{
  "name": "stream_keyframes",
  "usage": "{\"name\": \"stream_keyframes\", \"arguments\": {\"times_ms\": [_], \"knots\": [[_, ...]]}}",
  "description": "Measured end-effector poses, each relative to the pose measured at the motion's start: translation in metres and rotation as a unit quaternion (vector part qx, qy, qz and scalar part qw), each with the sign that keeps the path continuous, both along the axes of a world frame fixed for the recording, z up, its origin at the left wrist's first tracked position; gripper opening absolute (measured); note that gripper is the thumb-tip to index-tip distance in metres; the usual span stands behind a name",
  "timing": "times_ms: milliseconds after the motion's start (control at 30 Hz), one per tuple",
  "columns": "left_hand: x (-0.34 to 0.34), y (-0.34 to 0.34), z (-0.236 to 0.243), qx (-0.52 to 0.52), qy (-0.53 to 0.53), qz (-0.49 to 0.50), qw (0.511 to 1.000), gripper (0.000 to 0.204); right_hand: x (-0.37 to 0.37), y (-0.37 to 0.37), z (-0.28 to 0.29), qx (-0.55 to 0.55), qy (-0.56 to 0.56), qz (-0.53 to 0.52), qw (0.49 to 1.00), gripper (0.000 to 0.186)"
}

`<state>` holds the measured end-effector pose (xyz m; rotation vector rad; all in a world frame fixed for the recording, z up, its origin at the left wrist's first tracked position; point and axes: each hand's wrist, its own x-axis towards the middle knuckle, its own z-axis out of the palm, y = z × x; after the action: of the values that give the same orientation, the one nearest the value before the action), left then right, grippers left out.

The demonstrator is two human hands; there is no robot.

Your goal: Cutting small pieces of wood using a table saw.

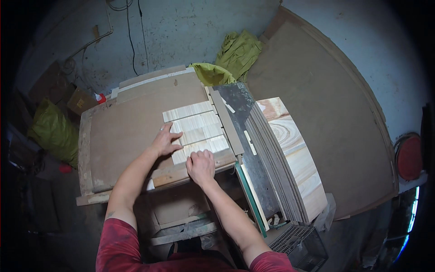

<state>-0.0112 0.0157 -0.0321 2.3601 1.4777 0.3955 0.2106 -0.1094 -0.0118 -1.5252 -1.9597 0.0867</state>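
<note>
Several pale striped wooden boards [192,123] lie side by side on the brown tabletop [122,136], with narrow dark gaps between them. My left hand [166,139] rests at their left ends, thumb and forefinger spread apart on the wood. A ring shows on that hand. My right hand [200,167] is closed at the near edge of the nearest board [213,144], its fingers curled over that edge. The undersides of the right fingers are hidden. A brown strip [226,122] borders the boards' right ends.
Right of the table is a dark metal surface [260,181] with small wood offcuts [250,143]. Beside it stands a stack of sheets with a grained wooden panel [294,154] on top. A black plastic crate [301,247] sits low at right; yellow-green sacks [238,52] lie behind.
</note>
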Motion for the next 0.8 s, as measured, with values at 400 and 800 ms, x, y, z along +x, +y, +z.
{"name": "stream_keyframes", "arguments": {"times_ms": [400,800], "knots": [[0.032,-0.055,0.014,-0.052,-0.006,0.017,0.998,0.072,0.026,-0.05,0.002,-0.032,-0.016,-0.017,0.999,0.019],[0.097,-0.303,0.024,-0.041,-0.063,-0.02,0.997,0.085,0.108,-0.292,0.011,-0.012,0.002,-0.015,1.0,0.018]]}}
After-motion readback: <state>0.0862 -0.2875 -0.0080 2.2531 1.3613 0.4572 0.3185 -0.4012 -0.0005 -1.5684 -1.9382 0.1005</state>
